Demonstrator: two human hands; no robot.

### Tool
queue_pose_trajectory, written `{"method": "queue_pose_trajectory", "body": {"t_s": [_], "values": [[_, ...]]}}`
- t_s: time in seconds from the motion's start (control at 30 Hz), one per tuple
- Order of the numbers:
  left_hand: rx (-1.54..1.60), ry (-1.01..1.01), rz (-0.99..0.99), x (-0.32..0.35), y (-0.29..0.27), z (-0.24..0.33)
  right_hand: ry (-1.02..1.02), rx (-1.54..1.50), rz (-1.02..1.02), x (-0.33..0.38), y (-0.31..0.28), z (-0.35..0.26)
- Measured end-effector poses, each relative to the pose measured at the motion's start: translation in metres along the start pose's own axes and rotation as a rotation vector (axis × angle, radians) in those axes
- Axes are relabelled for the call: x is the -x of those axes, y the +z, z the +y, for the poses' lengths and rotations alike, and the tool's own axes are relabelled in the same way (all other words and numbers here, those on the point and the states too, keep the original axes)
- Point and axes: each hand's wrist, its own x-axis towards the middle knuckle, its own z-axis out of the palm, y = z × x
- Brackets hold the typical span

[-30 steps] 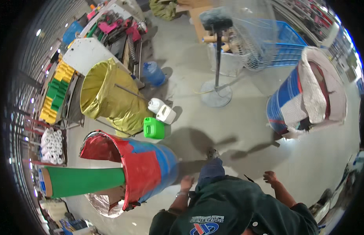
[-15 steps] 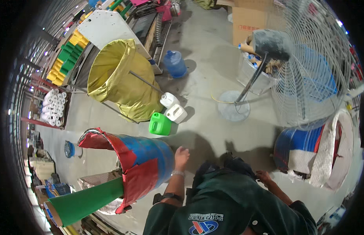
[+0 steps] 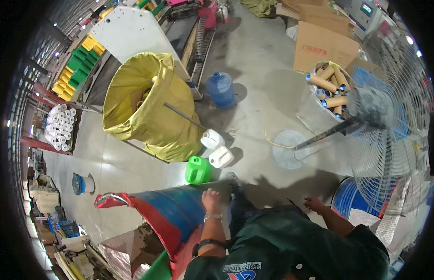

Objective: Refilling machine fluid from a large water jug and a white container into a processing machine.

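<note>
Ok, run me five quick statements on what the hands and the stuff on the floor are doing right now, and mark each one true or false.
1. The left hand rests on the red and blue bag. True.
2. The right hand grips the pedestal fan. False: it hangs free, holding nothing, with the fan apart from it.
3. A green jug stands on the floor beside two white jugs. True.
4. The yellow bag lies flat and folded. False: it stands open at the mouth.
5. The blue water bottle sits inside the yellow bag. False: it stands on the floor to one side of it.
</note>
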Motion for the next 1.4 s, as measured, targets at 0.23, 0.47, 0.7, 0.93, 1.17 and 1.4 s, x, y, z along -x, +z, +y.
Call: {"method": "queue_pose_trajectory", "body": {"t_s": [0.23, 0.47, 0.7, 0.93, 1.17, 1.4], "values": [[-0.039, -0.088, 0.073, -0.095, 0.075, 0.056, -0.046, -0.013, 0.068, -0.022, 0.014, -0.101], [-0.006, -0.199, 0.221, -0.181, 0.122, 0.038, 0.178, -0.023, -0.028, -0.059, 0.006, -0.109], [0.130, -0.407, 0.404, -0.301, 0.147, -0.055, 0.081, 0.172, -0.063, -0.147, -0.007, -0.093], [0.386, -0.477, 0.333, -0.392, 0.156, -0.132, 0.133, -0.007, 0.055, -0.202, 0.005, -0.127], [0.304, -0.319, 0.400, -0.409, 0.120, -0.144, 0.077, 0.057, -0.072, -0.222, 0.025, -0.181], [-0.370, 0.000, 0.345, -0.293, 0.158, -0.059, 0.053, -0.045, -0.035, -0.179, 0.026, -0.205]]}}
